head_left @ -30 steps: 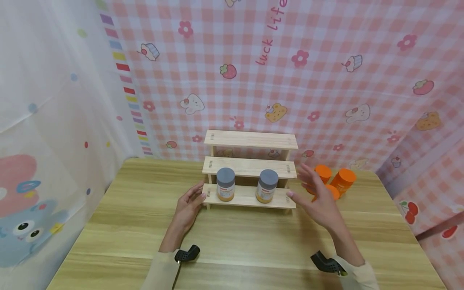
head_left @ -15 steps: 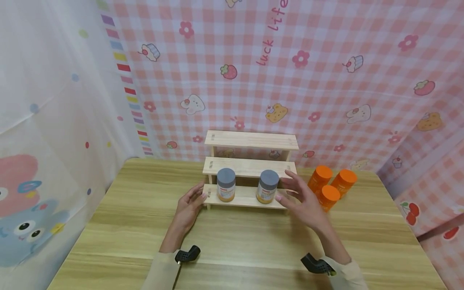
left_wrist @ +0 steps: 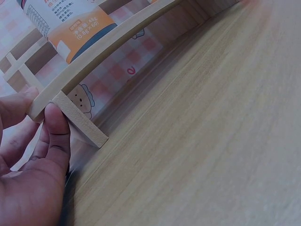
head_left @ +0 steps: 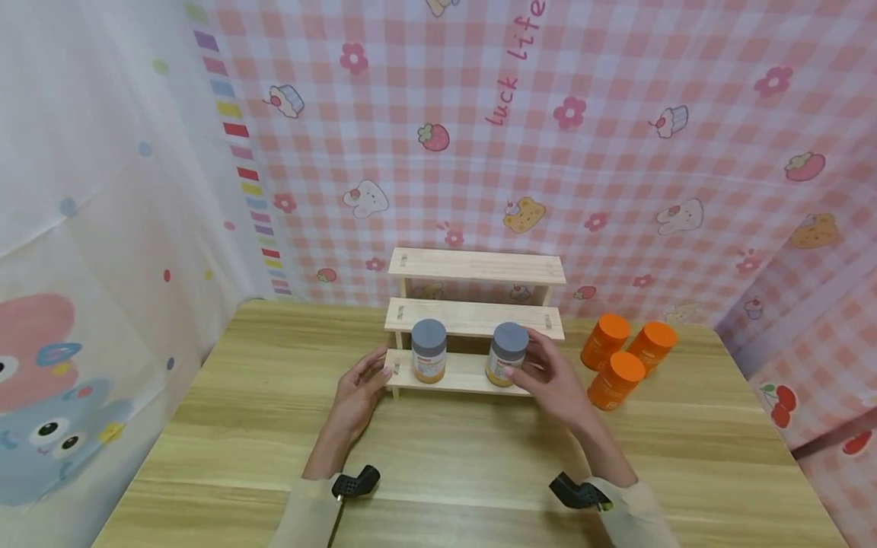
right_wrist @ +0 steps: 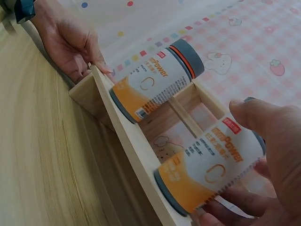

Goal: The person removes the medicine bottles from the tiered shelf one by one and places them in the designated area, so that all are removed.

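Note:
A three-tier wooden step shelf [head_left: 473,266] stands on the table. On its lowest tier are two supplement bottles with grey lids and white-and-orange labels, a left bottle [head_left: 428,354] and a right bottle [head_left: 504,356]. My left hand [head_left: 355,396] pinches the left end of the lowest tier; in the left wrist view its thumb and fingers close on the board beside a leg [left_wrist: 82,120]. My right hand [head_left: 558,387] holds the right bottle, thumb in front and fingers behind. In the right wrist view that same bottle [right_wrist: 211,165] stands upright on the board, its lid partly hidden.
Three orange bottles [head_left: 617,377] stand grouped on the wooden table [head_left: 438,457], right of the shelf. A pink checked cloth [head_left: 479,175] hangs close behind the shelf, and a white printed cloth [head_left: 116,228] hangs at the left.
My right hand has moved left from beside the orange bottles, past the shelf's right end, and taken hold of the right grey-lidded bottle. The left hand has stayed on the shelf.

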Demonstrator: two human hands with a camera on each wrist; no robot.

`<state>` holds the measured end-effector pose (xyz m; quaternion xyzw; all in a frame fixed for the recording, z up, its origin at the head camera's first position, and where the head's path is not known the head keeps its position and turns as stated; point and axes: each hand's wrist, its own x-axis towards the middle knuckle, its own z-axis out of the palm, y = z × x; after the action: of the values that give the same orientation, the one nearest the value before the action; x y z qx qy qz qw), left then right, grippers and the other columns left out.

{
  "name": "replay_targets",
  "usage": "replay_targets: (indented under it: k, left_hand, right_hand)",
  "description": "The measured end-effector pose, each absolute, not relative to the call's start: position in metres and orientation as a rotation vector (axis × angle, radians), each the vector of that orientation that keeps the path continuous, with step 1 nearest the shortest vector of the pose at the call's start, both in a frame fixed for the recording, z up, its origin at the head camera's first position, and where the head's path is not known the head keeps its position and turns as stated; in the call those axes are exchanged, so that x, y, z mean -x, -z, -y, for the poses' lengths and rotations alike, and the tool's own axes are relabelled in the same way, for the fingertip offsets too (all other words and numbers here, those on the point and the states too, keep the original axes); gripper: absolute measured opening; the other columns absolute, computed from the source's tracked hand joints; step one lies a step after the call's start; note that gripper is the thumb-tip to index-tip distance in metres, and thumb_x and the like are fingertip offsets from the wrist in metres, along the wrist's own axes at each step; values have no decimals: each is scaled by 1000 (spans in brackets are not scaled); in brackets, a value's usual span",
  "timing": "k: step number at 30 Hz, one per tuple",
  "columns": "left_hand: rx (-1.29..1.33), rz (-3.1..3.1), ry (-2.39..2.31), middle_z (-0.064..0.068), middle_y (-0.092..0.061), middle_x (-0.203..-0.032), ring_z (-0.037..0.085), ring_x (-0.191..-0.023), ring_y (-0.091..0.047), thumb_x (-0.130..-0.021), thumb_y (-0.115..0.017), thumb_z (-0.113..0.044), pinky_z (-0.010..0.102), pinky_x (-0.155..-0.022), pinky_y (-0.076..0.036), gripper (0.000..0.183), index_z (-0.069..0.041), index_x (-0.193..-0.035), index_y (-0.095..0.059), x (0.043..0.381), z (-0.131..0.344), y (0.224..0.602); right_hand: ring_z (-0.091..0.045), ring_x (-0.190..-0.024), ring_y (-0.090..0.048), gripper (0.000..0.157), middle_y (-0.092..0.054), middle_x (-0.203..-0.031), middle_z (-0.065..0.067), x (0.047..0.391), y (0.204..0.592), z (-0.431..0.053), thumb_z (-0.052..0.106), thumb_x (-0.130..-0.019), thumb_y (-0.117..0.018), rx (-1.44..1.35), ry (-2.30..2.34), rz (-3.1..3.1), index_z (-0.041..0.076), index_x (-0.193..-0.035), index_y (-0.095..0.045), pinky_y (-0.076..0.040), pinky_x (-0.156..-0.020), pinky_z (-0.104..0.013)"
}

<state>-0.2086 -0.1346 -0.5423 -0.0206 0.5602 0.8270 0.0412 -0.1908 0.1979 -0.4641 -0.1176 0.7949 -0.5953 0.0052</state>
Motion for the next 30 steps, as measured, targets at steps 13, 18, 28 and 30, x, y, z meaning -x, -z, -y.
replay_targets:
  k: [13,18,28,30]
  left_hand:
    - [28,-1747,-2521,10,-52,-122,12,-104,-56,-96,-62,-2,20,-77,-52,52,-2,-145,-46,208,134,543]
    - [24,-1751,-2532,9,-55,-120,12,-103,-58,-95,-63,-2,20,-78,-53,54,1,-145,-45,208,135,544]
    - [54,-1720,-2523,10,-53,-123,13,-105,-58,-96,-62,-2,21,-78,-53,51,-5,-144,-48,211,135,546]
    - [50,-1724,-2524,10,-54,-123,13,-103,-58,-96,-62,-2,20,-77,-53,50,-5,-144,-48,211,135,546]
  right_hand:
    - [-31,-127,-53,61,-56,-137,-12,196,469,-183,22,-91,-74,272,1844,-2546,22,-146,-46,-43,-108,-47]
    - [-28,-128,-53,60,-56,-137,-8,195,468,-182,25,-91,-74,258,1849,-2539,26,-144,-47,-44,-108,-45]
    - [-26,-126,-54,59,-57,-136,-8,189,463,-182,26,-91,-74,344,1869,-2550,25,-144,-48,-47,-104,-43]
    - [-25,-125,-55,60,-58,-135,-8,187,462,-183,27,-91,-74,352,1873,-2555,24,-145,-48,-48,-104,-42]
